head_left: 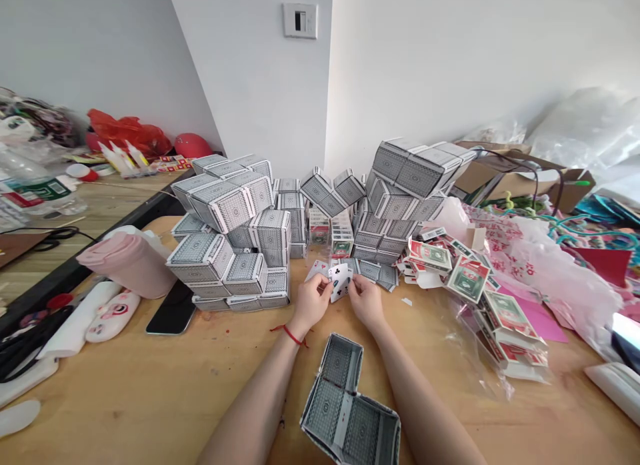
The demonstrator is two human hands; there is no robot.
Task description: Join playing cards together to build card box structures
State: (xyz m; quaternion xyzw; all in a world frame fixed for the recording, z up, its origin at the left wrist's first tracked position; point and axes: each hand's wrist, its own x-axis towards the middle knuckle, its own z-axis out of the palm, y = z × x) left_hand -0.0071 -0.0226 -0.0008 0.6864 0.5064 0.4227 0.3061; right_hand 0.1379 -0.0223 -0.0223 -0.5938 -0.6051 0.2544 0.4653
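Observation:
A playing card [339, 280] with black club marks is held upright, face toward me, over the middle of the table. At its left edge my left hand [313, 300] pinches it; a red string bracelet circles that wrist. The fingers of my right hand [366, 301] close on the card's right edge. Behind the hands more playing cards [373, 270] lie on the table, some showing grey patterned backs. Between my forearms rests an L-shaped block [334, 398] built of folded grey-backed cards.
Stacked card blocks [215, 255] stand at left, others [395, 205] at right. Full card boxes [342, 238] sit between them. Emptied card boxes [510, 318] and plastic bags [540, 258] crowd the right. A phone [171, 310] and a pink roll [127, 260] lie at left.

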